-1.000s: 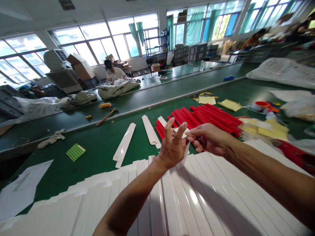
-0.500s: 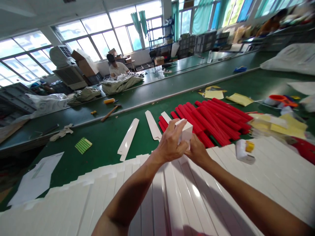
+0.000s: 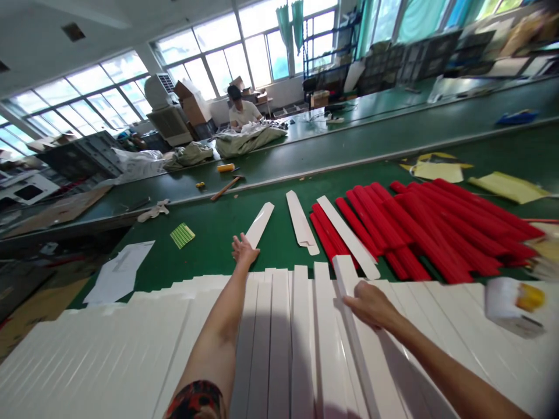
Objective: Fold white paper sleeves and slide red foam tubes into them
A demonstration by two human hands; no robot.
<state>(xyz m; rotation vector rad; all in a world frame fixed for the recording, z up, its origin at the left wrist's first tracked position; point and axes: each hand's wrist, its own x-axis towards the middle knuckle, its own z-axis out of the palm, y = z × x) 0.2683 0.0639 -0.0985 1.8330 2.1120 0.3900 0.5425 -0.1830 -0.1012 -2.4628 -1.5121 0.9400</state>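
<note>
My left hand [image 3: 244, 251] has its fingers spread at the lower end of a flat white strip [image 3: 261, 224] on the green table; whether it touches the strip is unclear. My right hand [image 3: 371, 304] is wrapped round a long white box [image 3: 347, 276] near its far end. Beneath both arms, long white boxes [image 3: 279, 326] lie side by side. A second white strip [image 3: 299, 218] lies in the middle, and a third [image 3: 347, 235] rests across red rolls [image 3: 428, 227].
A small white box with a yellow roll [image 3: 515, 305] stands at right. Yellow sheets [image 3: 509, 186], a green label sheet [image 3: 182, 235], white papers [image 3: 120, 273] and a hammer [image 3: 226, 188] lie around. A person [image 3: 242, 110] sits beyond the far table.
My left hand has left the white box end and moved left to a flat strip, its fingers now spread. My right hand now grips the box lower down. The view has shifted left.
</note>
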